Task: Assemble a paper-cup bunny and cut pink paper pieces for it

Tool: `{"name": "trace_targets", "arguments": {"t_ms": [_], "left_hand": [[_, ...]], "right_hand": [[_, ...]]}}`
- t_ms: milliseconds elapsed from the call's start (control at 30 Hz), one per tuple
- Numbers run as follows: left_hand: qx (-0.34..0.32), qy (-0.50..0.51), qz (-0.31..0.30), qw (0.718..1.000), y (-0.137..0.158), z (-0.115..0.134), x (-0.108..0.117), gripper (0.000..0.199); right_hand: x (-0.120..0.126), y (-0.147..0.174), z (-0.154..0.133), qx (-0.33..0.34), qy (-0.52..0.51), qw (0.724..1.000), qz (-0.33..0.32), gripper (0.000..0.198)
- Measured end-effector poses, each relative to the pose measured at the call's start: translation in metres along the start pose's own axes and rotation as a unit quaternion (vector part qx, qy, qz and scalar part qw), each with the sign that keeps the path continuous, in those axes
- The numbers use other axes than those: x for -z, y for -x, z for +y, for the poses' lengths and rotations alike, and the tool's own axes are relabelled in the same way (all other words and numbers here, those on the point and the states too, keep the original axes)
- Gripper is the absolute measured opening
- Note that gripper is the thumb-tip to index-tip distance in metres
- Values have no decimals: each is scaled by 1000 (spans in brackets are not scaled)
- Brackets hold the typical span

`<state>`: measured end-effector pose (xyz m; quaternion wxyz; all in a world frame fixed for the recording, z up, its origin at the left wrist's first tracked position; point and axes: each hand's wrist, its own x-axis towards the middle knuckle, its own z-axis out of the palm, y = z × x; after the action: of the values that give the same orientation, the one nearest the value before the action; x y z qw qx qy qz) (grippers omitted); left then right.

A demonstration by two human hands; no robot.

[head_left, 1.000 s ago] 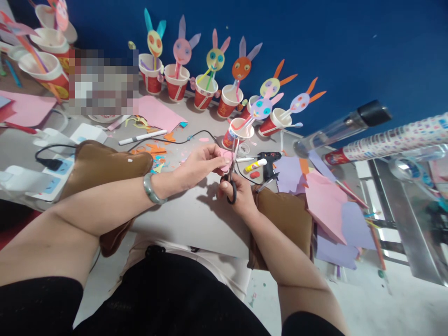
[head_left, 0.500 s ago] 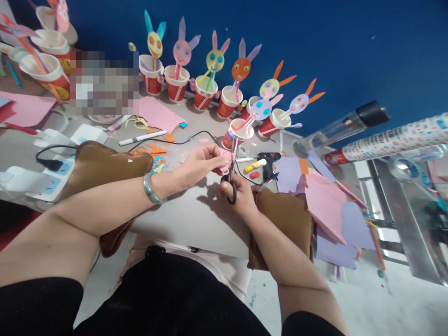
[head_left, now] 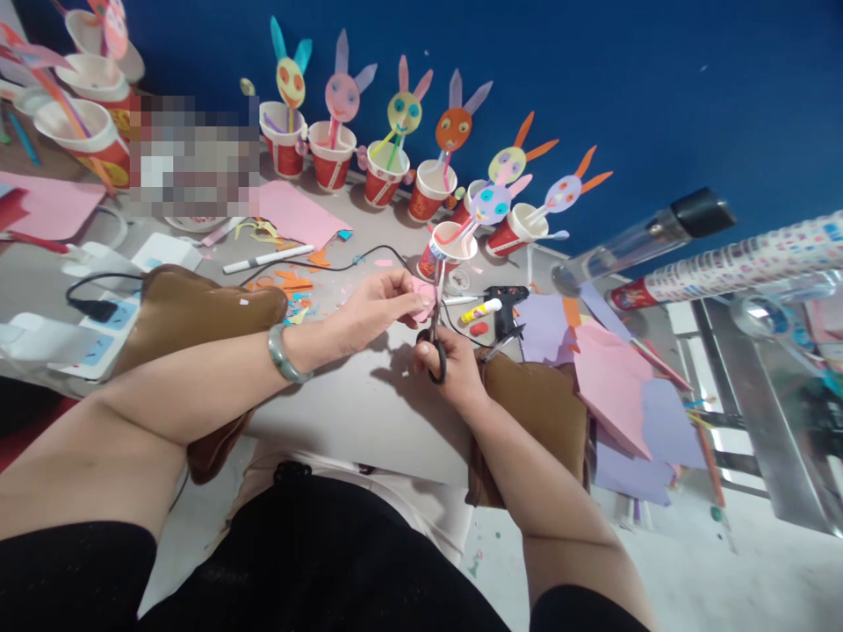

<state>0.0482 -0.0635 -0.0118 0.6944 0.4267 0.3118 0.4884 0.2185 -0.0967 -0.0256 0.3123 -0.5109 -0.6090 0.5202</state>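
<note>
Pinched in my left hand (head_left: 378, 307) is a small piece of pink paper (head_left: 425, 291). My right hand (head_left: 456, 367) grips black-handled scissors (head_left: 437, 358), thumb and fingers in the loops. The scissors' blades point up and away from me, against the right edge of the pink paper. Just beyond the blades stands a red paper cup (head_left: 432, 260) bearing a lilac rabbit face (head_left: 492, 205) on straws. Right of the scissors lie a glue stick (head_left: 480, 311) with a yellow label, its red cap (head_left: 479, 329) and a black glue gun (head_left: 508, 307).
Several cups with paper rabbits, such as an orange-faced one (head_left: 454, 130), line the blue wall. Brown cushions (head_left: 211, 307) lie at both sides. Paper scraps (head_left: 290, 283), a white marker (head_left: 269, 258), a power strip (head_left: 109, 338), coloured sheets (head_left: 609, 377) and stacked cups (head_left: 731, 261) surround the work area.
Almost nothing differs. The pink paper has turned slightly in my left hand against the scissors, and the view has shifted a touch.
</note>
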Motion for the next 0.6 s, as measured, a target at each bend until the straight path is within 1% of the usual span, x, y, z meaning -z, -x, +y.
{"name": "trace_targets", "arguments": {"t_ms": [133, 333, 600], "left_hand": [[-8, -1, -3, 1000, 0, 1, 0, 24], [-21, -18, -7, 1000, 0, 3, 0, 26], [-28, -15, -11, 999, 0, 5, -1, 26]], "right_hand": [[0, 0, -1, 9, 3, 1000, 2, 64], [0, 0, -1, 2, 4, 1000, 0, 63], [1, 0, 0, 3, -1, 1000, -8, 62]]}}
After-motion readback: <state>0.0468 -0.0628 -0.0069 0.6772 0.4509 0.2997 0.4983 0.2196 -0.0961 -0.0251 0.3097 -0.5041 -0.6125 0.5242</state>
